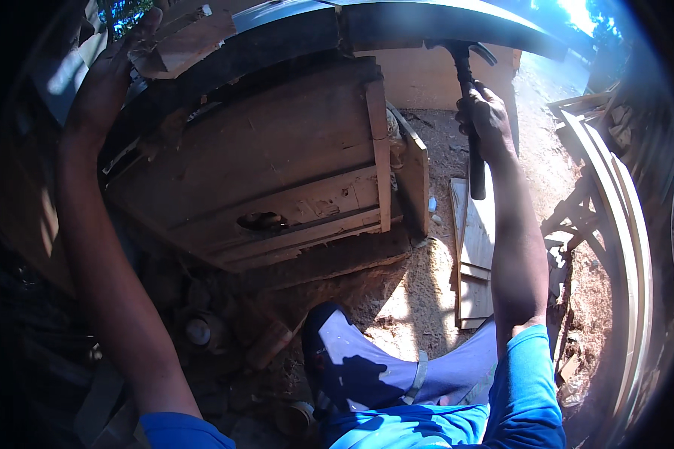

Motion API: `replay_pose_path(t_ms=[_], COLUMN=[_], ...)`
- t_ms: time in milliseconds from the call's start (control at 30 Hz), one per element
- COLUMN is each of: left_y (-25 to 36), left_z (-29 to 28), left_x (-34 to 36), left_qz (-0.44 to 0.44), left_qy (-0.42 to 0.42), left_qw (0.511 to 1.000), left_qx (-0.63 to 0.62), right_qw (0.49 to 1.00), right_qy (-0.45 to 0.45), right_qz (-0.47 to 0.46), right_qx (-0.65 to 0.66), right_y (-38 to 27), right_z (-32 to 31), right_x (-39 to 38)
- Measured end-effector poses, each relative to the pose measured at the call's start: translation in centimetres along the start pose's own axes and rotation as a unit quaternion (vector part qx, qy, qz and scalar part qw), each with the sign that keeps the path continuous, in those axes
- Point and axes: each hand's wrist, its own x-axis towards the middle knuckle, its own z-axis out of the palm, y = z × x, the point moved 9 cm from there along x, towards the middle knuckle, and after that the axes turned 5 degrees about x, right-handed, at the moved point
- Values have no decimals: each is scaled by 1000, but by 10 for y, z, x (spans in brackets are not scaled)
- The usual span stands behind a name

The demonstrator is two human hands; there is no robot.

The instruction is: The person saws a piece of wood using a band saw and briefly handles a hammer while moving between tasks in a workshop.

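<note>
My right hand [485, 123] is closed around the dark handle of a claw hammer [476, 179]. The hammer's head sits against the front edge of a long dark board [386, 26] at the top of the view. My left hand [116, 63] is raised at the upper left, beside a torn light-brown piece of wood [180, 41] on that board; its fingers are too dim and foreshortened to tell whether they grip it. Below the board is a weathered wooden panel [269, 150] with battens and a broken hole.
A short plank [475, 292] lies on the sunlit dirt [401, 307] at centre right. Long timber strips [625, 247] curve along the right, with scrap wood behind them. Dark clutter and a can [198, 329] lie at lower left, near my legs [367, 359].
</note>
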Motion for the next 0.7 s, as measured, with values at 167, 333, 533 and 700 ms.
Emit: replay_pose_path(t_ms=[167,333,533,700], left_y=[17,29,48,47], left_z=[4,16,9,10], left_x=[-2,-13,-19,-14], left_qz=[26,-82,-50,-11], left_qy=[-150,-145,-95,-82], left_qw=[985,980,994,997], left_qx=[-76,-113,-12,-8], right_qw=[999,999,999,999], right_qy=[32,-12,-30,-30], right_qz=[6,-4,-2,-18], right_qx=[43,47,18,12], right_y=[8,3,7,2], right_z=[-9,-1,1,4], right_x=[11,-1,-4,2])
